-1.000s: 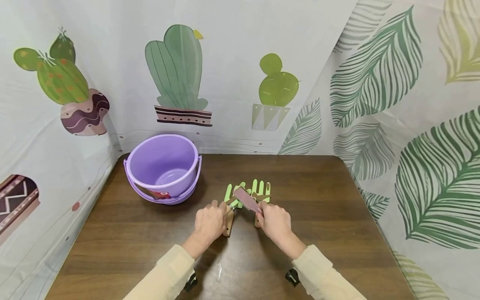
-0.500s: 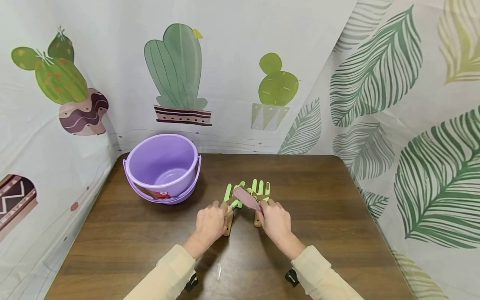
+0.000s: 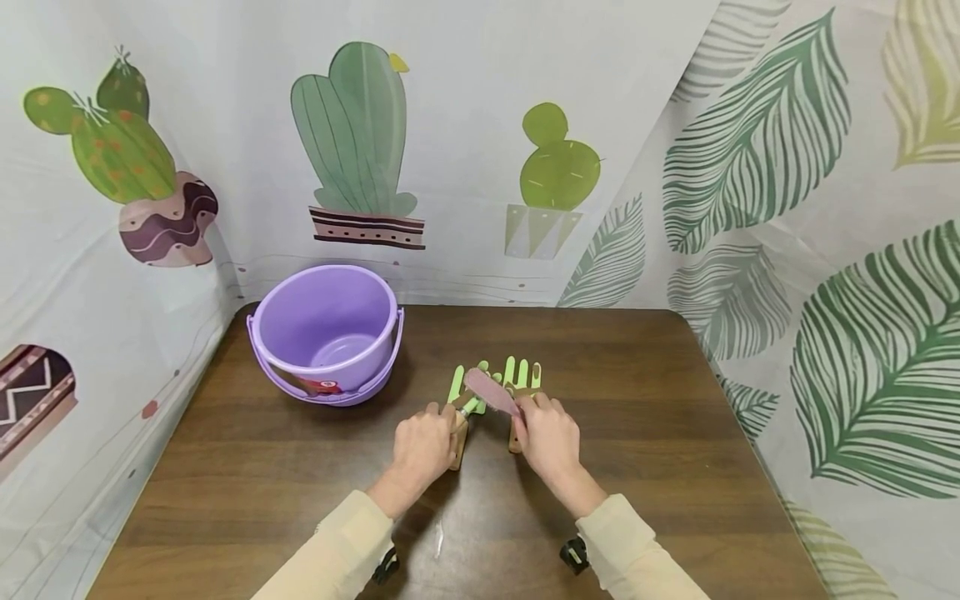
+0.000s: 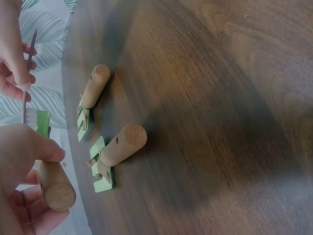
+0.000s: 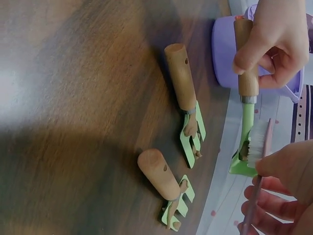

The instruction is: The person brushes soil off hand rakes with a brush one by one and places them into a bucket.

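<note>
My left hand [image 3: 426, 437] grips the wooden handle [image 5: 244, 58] of a green garden hand tool [image 5: 248, 120] with a flared metal head. Brown dirt shows on that head. In my right hand [image 3: 550, 437] is a pink-backed scrub brush [image 3: 491, 392], pinched with the thumb along its edge. Its white bristles [image 5: 256, 147] press against the green head, which the brush largely hides in the head view. Below lie two green hand forks with wooden handles: a left fork [image 5: 181, 78] and a right fork [image 5: 159, 174], both with brown clumps on their tines.
A purple bucket [image 3: 330, 325] with its handle lowered stands at the table's back left. The brown wooden table [image 3: 637, 417] ends at a cloth backdrop [image 3: 465, 125] printed with cacti and leaves. Dark straps show under both sleeves.
The brush has shifted slightly up and left over the green tool's head, with my right hand turning a little. My left hand keeps its grip nearly still; bucket and forks stay put.
</note>
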### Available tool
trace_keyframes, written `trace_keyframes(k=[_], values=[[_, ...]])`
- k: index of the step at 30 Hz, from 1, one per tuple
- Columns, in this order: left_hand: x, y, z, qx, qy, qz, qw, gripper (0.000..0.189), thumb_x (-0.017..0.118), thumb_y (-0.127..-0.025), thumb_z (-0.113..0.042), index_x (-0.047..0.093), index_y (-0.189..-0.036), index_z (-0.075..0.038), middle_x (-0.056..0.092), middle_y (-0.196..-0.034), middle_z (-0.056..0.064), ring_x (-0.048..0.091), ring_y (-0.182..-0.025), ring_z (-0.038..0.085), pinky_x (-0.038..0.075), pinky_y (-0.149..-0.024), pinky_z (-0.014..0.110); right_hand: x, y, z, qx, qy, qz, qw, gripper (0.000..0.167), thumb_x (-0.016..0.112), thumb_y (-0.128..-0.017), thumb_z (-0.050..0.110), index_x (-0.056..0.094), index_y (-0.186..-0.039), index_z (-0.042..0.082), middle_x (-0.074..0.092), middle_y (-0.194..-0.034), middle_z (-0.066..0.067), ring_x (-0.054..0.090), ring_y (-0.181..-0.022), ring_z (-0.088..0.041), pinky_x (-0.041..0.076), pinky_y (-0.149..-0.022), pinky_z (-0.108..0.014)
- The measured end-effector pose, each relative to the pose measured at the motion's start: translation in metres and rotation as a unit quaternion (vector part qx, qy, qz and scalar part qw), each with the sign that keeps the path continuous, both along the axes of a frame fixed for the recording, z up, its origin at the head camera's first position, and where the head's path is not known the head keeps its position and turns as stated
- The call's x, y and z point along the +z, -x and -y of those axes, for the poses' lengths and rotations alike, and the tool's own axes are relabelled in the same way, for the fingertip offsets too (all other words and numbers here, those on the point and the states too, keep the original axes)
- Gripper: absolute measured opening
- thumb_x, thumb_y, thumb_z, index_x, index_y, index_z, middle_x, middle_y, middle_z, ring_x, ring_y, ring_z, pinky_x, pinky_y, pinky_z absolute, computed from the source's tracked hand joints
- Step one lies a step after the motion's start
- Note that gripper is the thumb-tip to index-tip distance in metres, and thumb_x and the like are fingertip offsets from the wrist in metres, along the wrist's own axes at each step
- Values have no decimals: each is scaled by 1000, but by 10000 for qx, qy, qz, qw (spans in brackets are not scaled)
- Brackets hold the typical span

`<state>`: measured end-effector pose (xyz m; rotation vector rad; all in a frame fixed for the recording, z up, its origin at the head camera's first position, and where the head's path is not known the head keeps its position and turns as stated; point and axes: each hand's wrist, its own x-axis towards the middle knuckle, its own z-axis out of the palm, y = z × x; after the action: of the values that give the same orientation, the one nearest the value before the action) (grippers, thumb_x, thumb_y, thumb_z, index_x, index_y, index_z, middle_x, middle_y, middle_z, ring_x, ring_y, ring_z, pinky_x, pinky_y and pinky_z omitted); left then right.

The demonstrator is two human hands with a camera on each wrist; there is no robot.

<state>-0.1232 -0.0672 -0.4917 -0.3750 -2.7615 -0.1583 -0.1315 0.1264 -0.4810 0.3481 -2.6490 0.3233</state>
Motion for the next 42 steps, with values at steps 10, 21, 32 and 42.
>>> trace_keyframes(k=[10,21,32,42], values=[[-1,1,-6,44,-165,145,9997,29,74,-69,-29,57,-83,-11,53,-66,5,56,-51,24,42,-40,37,3,6,11,-81,2,-721,9974,23,78,-66,17,65,-84,10,62,-79,-6,56,-64,-25,44,-46,-35],[2,3,-3,146,-184,-47,9997,30,76,-66,-30,55,-78,-11,52,-65,5,55,-49,26,40,-38,37,8,9,23,-415,-391,-203,9982,26,75,-72,22,69,-96,12,61,-80,-9,58,-70,-27,45,-52,-37],[4,8,5,-6,-81,-335,9994,31,76,-64,-27,52,-73,-10,50,-62,5,54,-48,24,39,-37,35,21,6,22,-405,-321,30,9987,26,75,-72,22,70,-96,13,62,-77,-9,58,-65,-26,45,-48,-36],[7,12,8,35,75,-241,9997,28,75,-65,-25,54,-76,-10,52,-64,5,55,-50,23,39,-37,35,28,2,16,-445,-286,342,9980,16,74,-73,22,68,-85,13,63,-79,-8,59,-67,-27,46,-50,-37]])
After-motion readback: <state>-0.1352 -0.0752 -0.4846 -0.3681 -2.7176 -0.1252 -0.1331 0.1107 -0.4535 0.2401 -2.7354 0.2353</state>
